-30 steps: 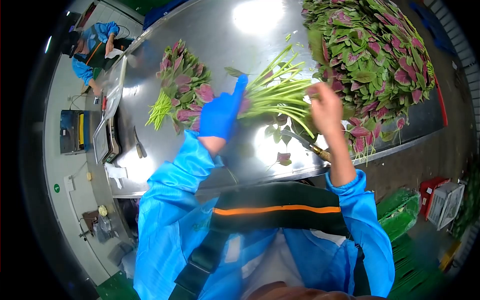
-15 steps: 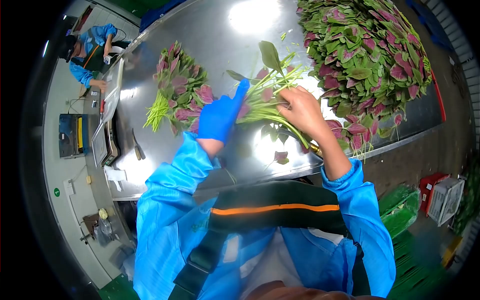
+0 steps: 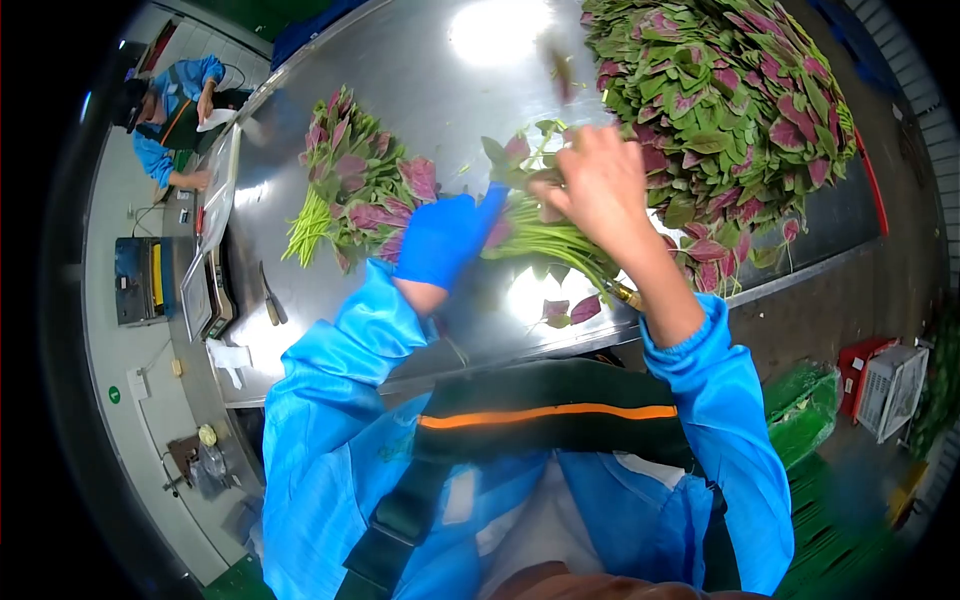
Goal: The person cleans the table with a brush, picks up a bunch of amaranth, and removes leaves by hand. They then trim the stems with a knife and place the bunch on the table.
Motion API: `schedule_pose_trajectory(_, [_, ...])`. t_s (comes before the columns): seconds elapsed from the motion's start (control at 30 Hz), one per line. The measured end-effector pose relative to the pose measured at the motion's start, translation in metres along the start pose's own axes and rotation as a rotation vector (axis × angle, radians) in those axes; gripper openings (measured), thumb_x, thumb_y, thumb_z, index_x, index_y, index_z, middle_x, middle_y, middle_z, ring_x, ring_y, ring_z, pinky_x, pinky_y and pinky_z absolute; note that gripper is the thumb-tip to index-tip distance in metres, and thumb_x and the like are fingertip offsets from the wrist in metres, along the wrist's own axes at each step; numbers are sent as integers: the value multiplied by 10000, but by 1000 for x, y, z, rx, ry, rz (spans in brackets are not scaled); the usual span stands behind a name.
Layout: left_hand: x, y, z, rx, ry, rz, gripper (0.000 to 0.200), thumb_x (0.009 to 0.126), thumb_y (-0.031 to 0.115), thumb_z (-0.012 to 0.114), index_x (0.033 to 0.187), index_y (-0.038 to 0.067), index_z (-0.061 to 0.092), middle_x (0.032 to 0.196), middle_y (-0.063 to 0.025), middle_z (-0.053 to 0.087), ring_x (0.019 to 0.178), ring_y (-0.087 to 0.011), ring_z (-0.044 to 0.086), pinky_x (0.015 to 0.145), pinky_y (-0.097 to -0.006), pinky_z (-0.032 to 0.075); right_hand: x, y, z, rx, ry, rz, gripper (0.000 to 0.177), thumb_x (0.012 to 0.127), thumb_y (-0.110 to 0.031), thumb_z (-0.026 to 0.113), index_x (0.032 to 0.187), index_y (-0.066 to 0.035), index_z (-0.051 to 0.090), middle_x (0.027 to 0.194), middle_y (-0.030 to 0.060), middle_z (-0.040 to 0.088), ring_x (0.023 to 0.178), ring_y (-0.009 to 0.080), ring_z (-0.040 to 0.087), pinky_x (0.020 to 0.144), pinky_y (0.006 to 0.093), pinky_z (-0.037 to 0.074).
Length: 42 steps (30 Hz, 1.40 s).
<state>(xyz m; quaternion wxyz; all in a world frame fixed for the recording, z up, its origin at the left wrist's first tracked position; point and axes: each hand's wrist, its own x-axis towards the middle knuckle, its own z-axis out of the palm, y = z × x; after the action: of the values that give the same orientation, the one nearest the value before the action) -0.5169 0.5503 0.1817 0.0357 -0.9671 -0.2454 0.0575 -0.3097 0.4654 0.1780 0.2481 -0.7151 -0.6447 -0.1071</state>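
My left hand (image 3: 440,240), in a blue glove, is closed around a bunch of amaranth greens (image 3: 545,238). Its green stems point right and downward, toward the table's near edge. Over the upper part of this bunch is my bare right hand (image 3: 600,185), slightly blurred, with thumb and bent fingers apart. A dark, motion-blurred leaf (image 3: 558,68) shows above the right hand, apart from it. Left of my gloved hand lies another bunch of red-and-green amaranth (image 3: 350,165), its cut stems toward the left.
A large amaranth pile (image 3: 715,110) covers the metal table's (image 3: 420,60) right side. Loose leaves (image 3: 572,311) lie near the front edge. A knife (image 3: 270,295) and a scale (image 3: 217,290) are at left. Another person (image 3: 180,115) works beyond the left edge.
My right hand has moved up from the stems toward the top of the bunch. The large upright leaf is gone from there, and a blurred leaf appears higher up.
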Motion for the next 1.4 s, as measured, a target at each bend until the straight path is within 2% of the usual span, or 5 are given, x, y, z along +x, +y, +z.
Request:
schedule_pose_trajectory(0.27, [-15,-23,6,7,-38,-79,915,744,91,699,1514,168,211,774,-175,592,649,-355,610,544,-451,482,-41,82,1,133,-87,522,156,776,-115,650,905,-50,588,845,154,636,804,359,615,681,472,480])
schedule_pose_trajectory(0.8, [-7,-13,12,14,8,24,839,795,83,640,1511,149,208,725,-158,585,605,-339,610,514,-435,488,-22,28,-16,-49,131,128,186,783,-265,664,832,-86,648,872,85,608,851,272,553,711,404,428])
schedule_pose_trajectory(0.93, [6,13,-5,-14,-48,50,883,766,34,638,1518,117,181,701,-157,577,600,-330,608,506,-433,482,-9,4,16,-77,-289,45,308,840,-363,652,858,-56,663,843,92,631,847,274,572,758,397,436])
schedule_pose_trajectory(1.13, [-5,0,9,-19,-78,-39,973,727,62,697,1524,116,141,766,-174,593,658,-349,620,562,-440,501,-19,65,30,1056,-34,874,267,896,-251,573,1044,-30,601,782,125,652,688,223,632,661,367,503])
schedule_pose_trajectory(1.4, [0,0,20,-53,86,-24,790,818,43,565,1511,124,196,709,-141,592,578,-313,627,475,-416,499,-30,-21,13,350,-16,-116,217,713,-139,701,907,-95,614,915,92,551,895,288,538,795,422,433])
